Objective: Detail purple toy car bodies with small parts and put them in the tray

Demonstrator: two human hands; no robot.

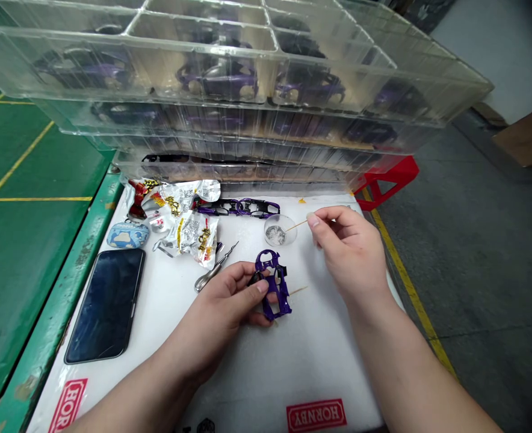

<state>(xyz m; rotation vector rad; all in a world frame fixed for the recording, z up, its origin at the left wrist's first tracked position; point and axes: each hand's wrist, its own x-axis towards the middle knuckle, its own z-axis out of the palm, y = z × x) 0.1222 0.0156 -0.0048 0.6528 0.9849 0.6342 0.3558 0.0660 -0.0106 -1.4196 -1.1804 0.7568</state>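
Observation:
My left hand [236,294] is closed around a purple toy car body shell [275,288], gripping it by its left side above the white work surface. Between thumb and fingers, my right hand [349,246] pinches a thin wooden toothpick [297,225]. The toothpick's far end reaches into a small clear dish [280,231] that holds a silvery-grey substance. Just right of the shell lies a second toothpick [299,290], partly hidden. More purple and black car shells [238,208] lie in a row behind the dish.
Stacked clear plastic trays [230,90] with purple car shells rise at the back. On the left are a phone [106,307], a blue-and-white case [127,234], crumpled snack wrappers [189,222] and a metal screwdriver-like tool [215,268]. A red bracket [390,180] stands back right.

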